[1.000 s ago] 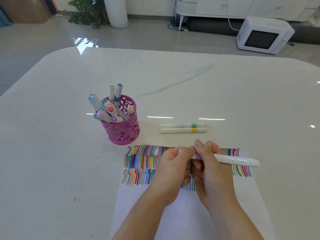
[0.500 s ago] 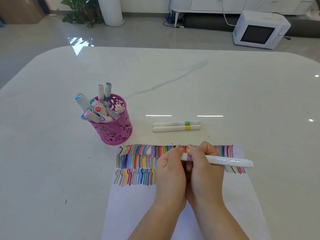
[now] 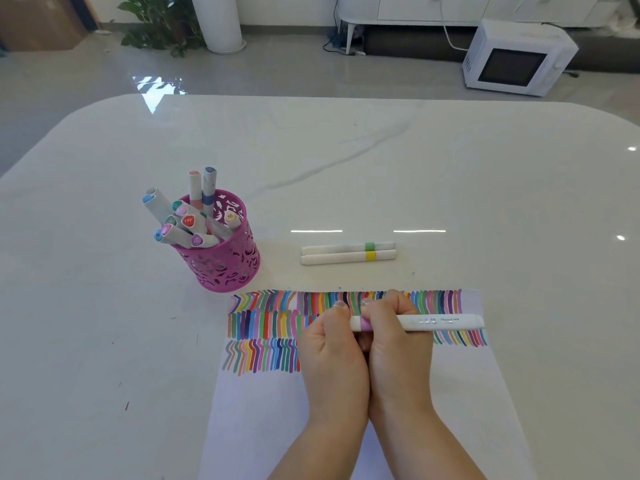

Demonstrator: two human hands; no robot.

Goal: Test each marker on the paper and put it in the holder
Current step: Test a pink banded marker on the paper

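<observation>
Both hands meet over the paper (image 3: 450,393), which carries three rows of coloured strokes. My right hand (image 3: 398,344) grips a white marker with a purple band (image 3: 440,322), held level and pointing right. My left hand (image 3: 332,348) is closed on that marker's left end, where the cap sits; the tip is hidden. A pink cut-out holder (image 3: 225,265) stands left of the paper with several markers in it. Two more white markers, one with a green band (image 3: 346,247) and one with a yellow band (image 3: 346,258), lie side by side beyond the paper.
The white marble table (image 3: 450,188) reaches far back and to both sides. On the floor beyond it stand a white microwave (image 3: 516,58), a potted plant (image 3: 156,26) and a white cabinet (image 3: 433,8).
My hands have drawn closer together on the purple-banded marker, and my left fist has closed over its end. The view has shifted slightly. Holder and loose markers have not moved.
</observation>
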